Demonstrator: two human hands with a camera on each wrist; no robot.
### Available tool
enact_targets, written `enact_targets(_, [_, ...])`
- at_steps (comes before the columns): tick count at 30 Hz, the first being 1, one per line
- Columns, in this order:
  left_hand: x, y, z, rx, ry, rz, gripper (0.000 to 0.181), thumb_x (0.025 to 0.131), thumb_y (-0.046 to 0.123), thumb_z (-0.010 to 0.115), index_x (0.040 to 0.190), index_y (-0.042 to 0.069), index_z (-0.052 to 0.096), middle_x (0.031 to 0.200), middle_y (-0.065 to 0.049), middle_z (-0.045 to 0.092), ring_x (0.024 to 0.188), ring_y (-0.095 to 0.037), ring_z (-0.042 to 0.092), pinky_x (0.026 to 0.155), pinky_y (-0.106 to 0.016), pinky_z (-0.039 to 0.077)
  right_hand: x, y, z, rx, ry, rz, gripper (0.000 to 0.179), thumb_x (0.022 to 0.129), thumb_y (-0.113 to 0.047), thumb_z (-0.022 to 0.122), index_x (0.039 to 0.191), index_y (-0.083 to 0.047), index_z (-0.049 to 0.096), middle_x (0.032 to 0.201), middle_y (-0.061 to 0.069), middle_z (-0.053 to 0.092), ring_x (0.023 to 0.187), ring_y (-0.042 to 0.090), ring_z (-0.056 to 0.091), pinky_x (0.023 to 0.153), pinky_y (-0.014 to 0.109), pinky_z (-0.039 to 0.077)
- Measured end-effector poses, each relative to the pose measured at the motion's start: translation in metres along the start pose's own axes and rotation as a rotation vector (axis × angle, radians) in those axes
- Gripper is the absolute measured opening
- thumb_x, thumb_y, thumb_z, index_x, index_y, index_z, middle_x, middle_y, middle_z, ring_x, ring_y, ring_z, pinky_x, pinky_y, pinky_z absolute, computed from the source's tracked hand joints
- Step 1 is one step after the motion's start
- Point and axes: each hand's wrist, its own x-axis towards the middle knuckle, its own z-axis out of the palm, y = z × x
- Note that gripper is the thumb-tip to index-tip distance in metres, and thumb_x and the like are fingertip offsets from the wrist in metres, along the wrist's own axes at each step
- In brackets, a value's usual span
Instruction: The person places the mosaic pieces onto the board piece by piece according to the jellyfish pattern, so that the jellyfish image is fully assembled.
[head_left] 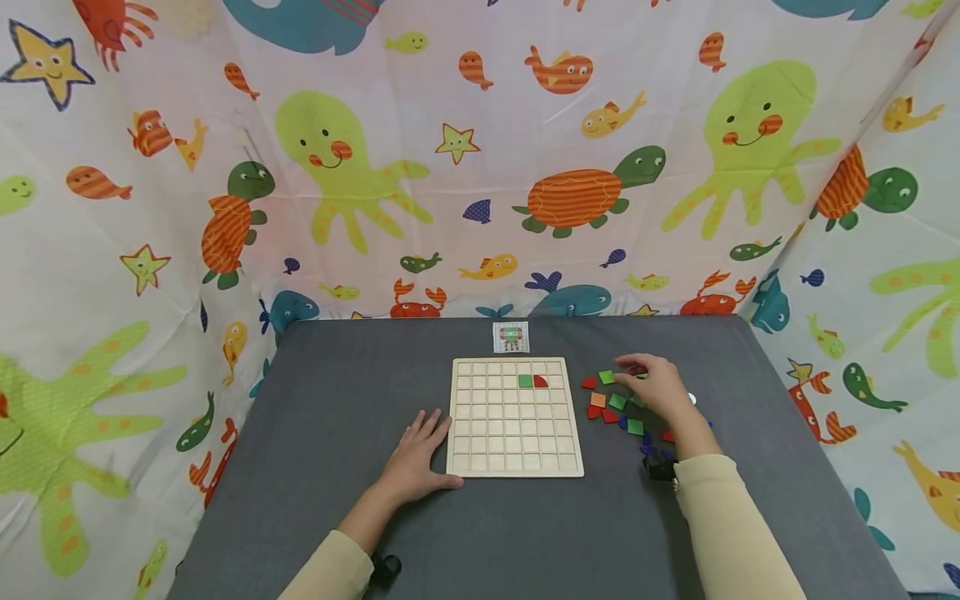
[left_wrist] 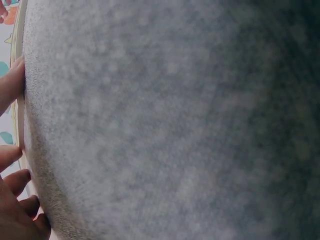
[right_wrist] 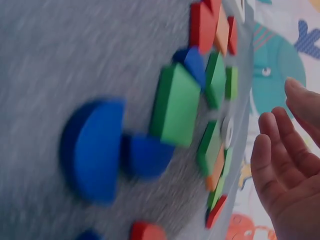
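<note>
A pale wooden grid board (head_left: 516, 424) lies on the dark grey table. In its second row sit a green square (head_left: 525, 381) and, just right of it, a red quarter-circle piece (head_left: 540, 382). My left hand (head_left: 416, 458) rests at the board's left edge, fingers spread and thumb by the near left corner; the left wrist view catches its fingers (left_wrist: 17, 182) along that edge. Over the loose pieces right of the board hovers my right hand (head_left: 660, 390). Its fingers (right_wrist: 286, 140) bend loosely in the right wrist view, with no piece visible in them.
Scattered pieces include an orange square (head_left: 597, 400), green squares (head_left: 635, 427), red pieces (head_left: 588, 382) and a blue half-circle (right_wrist: 95, 150). A small printed picture card (head_left: 511, 337) lies beyond the board. A sea-animal curtain (head_left: 465, 242) hangs behind and beside the table.
</note>
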Motion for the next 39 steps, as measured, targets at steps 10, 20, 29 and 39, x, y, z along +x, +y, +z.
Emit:
enact_targets(10, [0.0, -0.001, 0.0, 0.001, -0.007, -0.014, 0.11, 0.074, 0.058, 0.084, 0.161, 0.02, 0.028, 0.169, -0.006, 0.018, 0.158, -0.033, 0.006, 0.124, -0.058, 0.017, -0.011, 0.031, -0.017, -0.032, 0.039, 0.051, 0.034, 0.097, -0.016, 0.068, 0.128, -0.001, 0.066, 0.113, 0.022, 0.07, 0.1, 0.037, 0.065, 0.084, 0.05, 0.056])
enact_targets(20, [0.002, -0.001, 0.0, -0.006, -0.004, -0.018, 0.111, 0.073, 0.059, 0.084, 0.161, 0.02, 0.029, 0.169, -0.006, 0.018, 0.157, -0.034, 0.007, 0.124, -0.058, 0.017, -0.012, 0.043, -0.021, -0.052, 0.071, 0.112, 0.032, 0.096, -0.015, 0.069, 0.124, 0.002, 0.068, 0.114, 0.025, 0.071, 0.103, 0.041, 0.066, 0.092, 0.058, 0.051])
enact_targets(29, [0.002, -0.001, 0.0, -0.003, -0.007, -0.014, 0.111, 0.073, 0.058, 0.084, 0.161, 0.018, 0.03, 0.169, -0.007, 0.019, 0.157, -0.034, 0.008, 0.124, -0.058, 0.017, -0.008, 0.051, -0.022, -0.088, 0.063, 0.122, 0.032, 0.094, -0.011, 0.07, 0.123, 0.002, 0.068, 0.118, 0.028, 0.067, 0.107, 0.042, 0.061, 0.096, 0.061, 0.047])
enact_targets(39, [0.002, 0.001, 0.0, 0.0, -0.008, -0.03, 0.111, 0.072, 0.059, 0.085, 0.161, 0.019, 0.031, 0.169, -0.006, 0.02, 0.157, -0.034, 0.008, 0.124, -0.058, 0.018, 0.002, 0.053, -0.023, -0.199, 0.013, 0.104, 0.033, 0.093, -0.01, 0.071, 0.122, 0.004, 0.068, 0.114, 0.028, 0.068, 0.104, 0.043, 0.061, 0.093, 0.061, 0.047])
